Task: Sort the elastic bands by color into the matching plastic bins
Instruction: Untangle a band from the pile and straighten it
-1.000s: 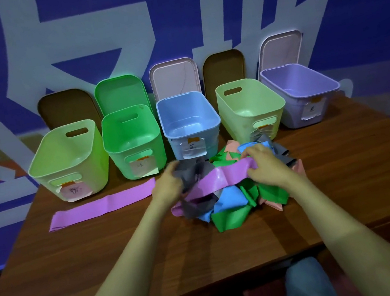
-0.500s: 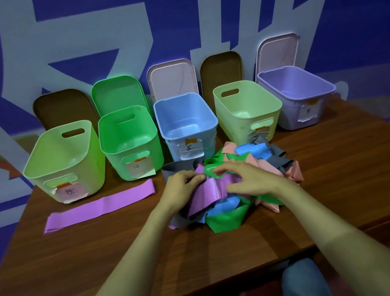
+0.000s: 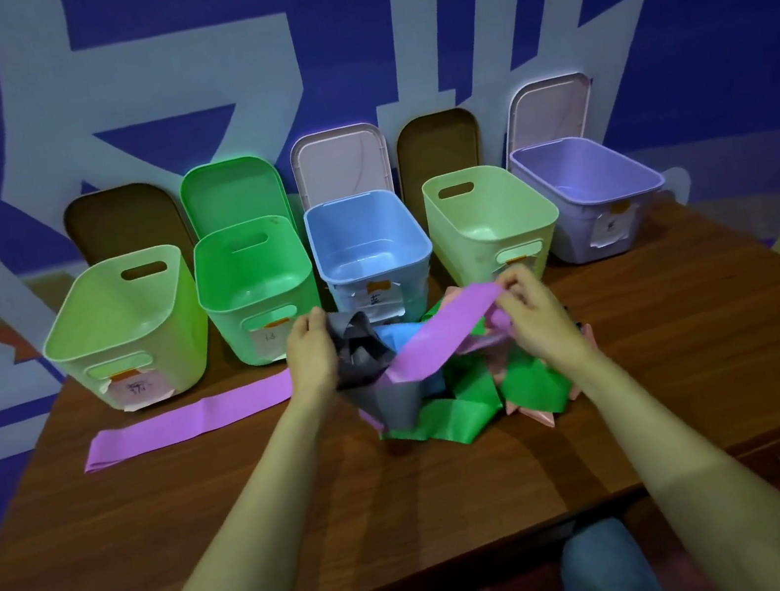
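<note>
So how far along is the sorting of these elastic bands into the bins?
Barely begun. Done: nothing binned; the five open plastic bins look empty, and one long purple elastic band lies flat on the brown wooden table. In hand: the right hand pinches a second purple band, while the left hand grips a dark grey band. Left: the tangled pile of green, blue and pink bands.

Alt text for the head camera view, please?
The right hand pinches one end of a purple band raised over the tangled pile, while the left hand grips a grey band. Behind stand five open bins; a second purple band lies flat on the table at left.
</note>
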Action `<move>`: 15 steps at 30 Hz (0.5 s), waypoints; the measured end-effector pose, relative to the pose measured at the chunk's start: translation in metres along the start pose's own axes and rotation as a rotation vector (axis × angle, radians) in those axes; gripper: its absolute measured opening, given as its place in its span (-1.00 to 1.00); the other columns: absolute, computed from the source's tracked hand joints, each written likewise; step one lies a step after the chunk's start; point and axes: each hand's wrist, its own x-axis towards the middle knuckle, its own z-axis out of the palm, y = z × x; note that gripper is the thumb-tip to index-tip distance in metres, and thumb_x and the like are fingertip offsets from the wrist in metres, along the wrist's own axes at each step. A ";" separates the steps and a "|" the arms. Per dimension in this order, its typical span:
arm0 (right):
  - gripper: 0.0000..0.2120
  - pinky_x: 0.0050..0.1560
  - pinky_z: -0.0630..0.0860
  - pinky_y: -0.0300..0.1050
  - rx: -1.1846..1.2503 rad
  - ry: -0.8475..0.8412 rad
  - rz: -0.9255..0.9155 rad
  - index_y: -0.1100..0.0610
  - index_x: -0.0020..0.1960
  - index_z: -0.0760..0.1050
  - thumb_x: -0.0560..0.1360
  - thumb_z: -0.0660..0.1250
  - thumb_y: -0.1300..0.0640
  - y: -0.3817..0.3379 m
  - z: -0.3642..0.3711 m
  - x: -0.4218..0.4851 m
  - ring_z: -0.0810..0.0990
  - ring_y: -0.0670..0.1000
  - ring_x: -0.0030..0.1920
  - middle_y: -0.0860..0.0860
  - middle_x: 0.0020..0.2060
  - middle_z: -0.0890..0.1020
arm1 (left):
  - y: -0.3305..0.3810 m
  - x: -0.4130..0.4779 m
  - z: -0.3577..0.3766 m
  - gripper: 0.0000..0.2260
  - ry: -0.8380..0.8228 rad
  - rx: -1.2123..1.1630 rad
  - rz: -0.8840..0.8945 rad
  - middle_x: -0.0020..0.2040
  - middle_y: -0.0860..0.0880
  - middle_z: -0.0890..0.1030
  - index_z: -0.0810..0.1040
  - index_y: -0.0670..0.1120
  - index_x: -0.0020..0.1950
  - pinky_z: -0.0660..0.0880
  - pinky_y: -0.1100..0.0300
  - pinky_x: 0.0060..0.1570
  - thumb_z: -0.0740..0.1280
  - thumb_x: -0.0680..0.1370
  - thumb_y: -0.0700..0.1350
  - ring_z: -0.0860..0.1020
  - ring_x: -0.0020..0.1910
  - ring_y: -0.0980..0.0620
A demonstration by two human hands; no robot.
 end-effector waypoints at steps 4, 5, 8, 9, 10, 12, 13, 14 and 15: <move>-0.69 -0.30 0.52 -0.16 0.263 0.115 0.198 -0.07 0.07 0.39 0.55 0.05 0.30 0.003 -0.006 0.014 0.56 0.03 -0.12 0.06 -0.02 0.54 | 0.005 -0.006 0.005 -0.75 0.045 -0.154 -0.030 -0.30 -0.03 0.37 0.32 -0.05 -0.28 0.29 0.11 -0.21 0.14 0.60 -0.12 0.37 -0.23 0.00; -0.67 -0.37 0.49 -0.19 0.341 0.148 0.233 -0.10 0.02 0.44 0.54 0.05 0.28 0.001 -0.007 0.016 0.56 0.02 -0.14 0.05 -0.03 0.57 | 0.008 -0.006 0.005 -0.75 0.079 -0.198 -0.012 -0.30 -0.02 0.37 0.33 -0.06 -0.28 0.29 0.15 -0.23 0.14 0.61 -0.14 0.35 -0.26 0.04; -0.76 -0.38 0.32 -0.25 0.500 0.184 0.292 0.01 -0.15 0.50 0.53 0.08 0.19 -0.005 -0.009 0.019 0.50 -0.10 -0.29 -0.10 -0.29 0.65 | 0.010 0.002 0.003 -0.80 0.082 -0.314 0.010 -0.25 -0.06 0.42 0.38 -0.07 -0.25 0.38 0.11 -0.12 0.19 0.57 -0.07 0.42 -0.23 -0.01; -0.76 -0.38 0.28 -0.26 0.487 0.162 0.306 0.03 -0.18 0.49 0.54 0.08 0.15 -0.007 -0.008 0.018 0.45 -0.13 -0.34 -0.14 -0.33 0.63 | 0.008 0.002 0.003 -0.84 0.027 -0.240 0.002 -0.24 -0.08 0.44 0.39 -0.09 -0.19 0.43 0.12 -0.16 0.22 0.55 -0.05 0.45 -0.26 -0.01; -0.76 -0.38 0.28 -0.26 0.452 0.122 0.315 0.03 -0.19 0.49 0.55 0.08 0.11 -0.007 -0.005 0.018 0.43 -0.14 -0.34 -0.14 -0.33 0.61 | 0.003 0.000 0.005 -0.86 -0.045 -0.125 -0.010 -0.22 -0.10 0.46 0.38 -0.11 -0.11 0.46 0.15 -0.25 0.24 0.55 -0.06 0.47 -0.32 0.02; -0.74 -0.24 0.42 -0.21 0.366 0.043 0.316 0.03 -0.17 0.53 0.55 0.11 0.01 -0.011 0.002 0.020 0.49 -0.10 -0.22 -0.09 -0.22 0.61 | -0.014 -0.005 0.010 -0.82 -0.229 0.263 -0.010 -0.05 -0.19 0.54 0.35 -0.12 0.10 0.51 0.09 -0.27 0.27 0.56 -0.12 0.56 -0.26 -0.03; -0.73 -0.07 0.50 -0.13 0.348 0.007 0.325 0.02 -0.13 0.57 0.53 0.14 -0.05 -0.014 0.006 0.020 0.54 -0.05 -0.10 -0.04 -0.13 0.63 | -0.021 -0.011 0.012 -0.71 -0.328 0.542 0.022 0.08 -0.22 0.54 0.33 -0.12 0.23 0.53 0.01 -0.11 0.28 0.55 -0.15 0.58 -0.09 -0.13; -0.72 0.06 0.52 -0.01 0.368 -0.014 0.349 0.02 -0.08 0.58 0.52 0.16 -0.10 -0.016 0.010 0.022 0.57 0.02 -0.01 0.02 -0.06 0.63 | -0.031 -0.015 0.013 -0.60 -0.420 0.813 0.063 0.20 -0.24 0.49 0.31 -0.10 0.35 0.49 -0.02 0.08 0.28 0.53 -0.17 0.53 0.10 -0.21; -0.72 0.08 0.52 0.05 0.421 -0.023 0.380 0.03 -0.05 0.57 0.54 0.16 -0.10 -0.021 0.012 0.022 0.58 0.06 0.01 0.05 -0.04 0.64 | -0.037 -0.018 0.013 -0.52 -0.487 0.991 0.077 0.27 -0.24 0.44 0.29 -0.06 0.42 0.42 -0.01 0.22 0.28 0.51 -0.18 0.45 0.22 -0.25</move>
